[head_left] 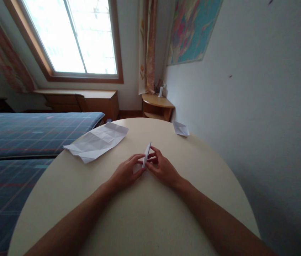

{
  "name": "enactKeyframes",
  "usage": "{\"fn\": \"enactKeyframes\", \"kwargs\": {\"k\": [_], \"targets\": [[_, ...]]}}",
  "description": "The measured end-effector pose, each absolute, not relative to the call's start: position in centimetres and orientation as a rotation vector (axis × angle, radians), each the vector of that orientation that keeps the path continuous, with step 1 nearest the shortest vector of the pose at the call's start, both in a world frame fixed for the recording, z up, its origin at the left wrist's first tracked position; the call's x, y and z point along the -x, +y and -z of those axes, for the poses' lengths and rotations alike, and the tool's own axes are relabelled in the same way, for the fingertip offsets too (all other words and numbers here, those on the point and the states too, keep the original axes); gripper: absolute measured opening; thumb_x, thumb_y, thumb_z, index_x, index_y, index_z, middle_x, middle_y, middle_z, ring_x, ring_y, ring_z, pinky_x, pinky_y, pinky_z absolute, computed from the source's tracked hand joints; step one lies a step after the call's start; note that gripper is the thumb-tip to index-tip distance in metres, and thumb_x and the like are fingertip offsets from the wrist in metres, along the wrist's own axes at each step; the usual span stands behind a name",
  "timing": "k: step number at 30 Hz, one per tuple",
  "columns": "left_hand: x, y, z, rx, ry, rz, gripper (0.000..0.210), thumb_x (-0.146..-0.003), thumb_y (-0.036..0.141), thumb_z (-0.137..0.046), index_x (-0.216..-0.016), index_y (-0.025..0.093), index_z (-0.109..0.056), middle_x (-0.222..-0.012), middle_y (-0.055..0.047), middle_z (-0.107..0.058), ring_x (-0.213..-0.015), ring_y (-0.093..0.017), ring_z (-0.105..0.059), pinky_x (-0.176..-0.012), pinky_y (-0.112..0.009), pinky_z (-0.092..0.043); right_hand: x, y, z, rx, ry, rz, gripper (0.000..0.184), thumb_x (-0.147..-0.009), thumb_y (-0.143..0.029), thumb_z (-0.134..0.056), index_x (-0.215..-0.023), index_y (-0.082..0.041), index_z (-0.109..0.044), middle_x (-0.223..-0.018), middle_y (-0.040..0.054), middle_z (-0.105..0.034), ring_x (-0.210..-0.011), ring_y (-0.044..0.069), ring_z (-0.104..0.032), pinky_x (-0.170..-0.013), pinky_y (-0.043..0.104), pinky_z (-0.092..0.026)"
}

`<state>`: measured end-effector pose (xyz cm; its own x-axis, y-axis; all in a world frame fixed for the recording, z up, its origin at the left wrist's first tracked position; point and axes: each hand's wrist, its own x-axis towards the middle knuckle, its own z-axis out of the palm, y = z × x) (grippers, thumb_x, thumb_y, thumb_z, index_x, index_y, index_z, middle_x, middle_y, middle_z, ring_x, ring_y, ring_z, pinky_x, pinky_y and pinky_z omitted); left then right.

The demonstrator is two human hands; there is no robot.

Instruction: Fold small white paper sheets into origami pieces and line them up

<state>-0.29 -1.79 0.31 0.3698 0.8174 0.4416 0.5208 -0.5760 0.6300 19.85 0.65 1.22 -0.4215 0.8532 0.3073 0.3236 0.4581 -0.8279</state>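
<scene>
A small folded piece of white paper (146,155) stands on edge between my two hands, over the middle of the round cream table (145,224). On its left side, my left hand (127,172) grips it with fingertips and thumb. From the other side the fingers of my right hand (163,168) press against the same paper, thumb low and index finger near its upper edge. My fingers partly cover its lower part. A large creased sheet of paper (99,140) lies at the table's left far side. Another small folded paper (181,129) rests near the right far edge.
To the left of the table is a bed with a blue plaid cover (33,133). A white wall (246,106) runs along the right side. Beyond the table stand a corner shelf (158,101) and a low wooden desk (99,94) under the window.
</scene>
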Motion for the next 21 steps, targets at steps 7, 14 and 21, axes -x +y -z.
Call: {"fn": "enactKeyframes", "kwargs": {"k": [7,14,21], "targets": [[0.18,-1.81,-0.62,-2.224,1.193,-1.025,0.040,-0.091,0.027,-0.058,-0.130,0.026,-0.050,-0.127,-0.009,-0.066,-0.104,-0.021,-0.070,-0.092,-0.036,-0.055,-19.87,0.59,-1.30,1.041,-1.956,-0.841,0.069,-0.084,-0.025,-0.068,-0.143,-0.024,-0.033,-0.110,0.0085,-0.068,-0.092,0.020,-0.070,-0.082,0.038,-0.057],[0.13,-1.74,-0.68,-2.202,1.228,-1.037,0.035,-0.092,0.028,-0.055,-0.127,0.024,-0.053,-0.121,-0.008,-0.069,-0.102,-0.021,-0.072,-0.089,-0.035,-0.056,-19.91,0.60,-1.35,1.051,-1.962,-0.828,0.067,-0.085,-0.027,-0.065,-0.143,-0.022,-0.031,-0.109,0.0099,-0.069,-0.093,0.021,-0.070,-0.084,0.040,-0.056],[0.18,-1.76,-0.78,-2.164,1.267,-1.005,0.034,-0.093,0.031,-0.054,-0.127,0.024,-0.053,-0.117,-0.008,-0.072,-0.104,-0.022,-0.071,-0.089,-0.036,-0.056,-19.89,0.63,-1.24,1.063,-1.944,-0.824,0.062,-0.085,-0.027,-0.065,-0.138,-0.021,-0.034,-0.105,0.0095,-0.070,-0.092,0.022,-0.069,-0.085,0.041,-0.055]]}}
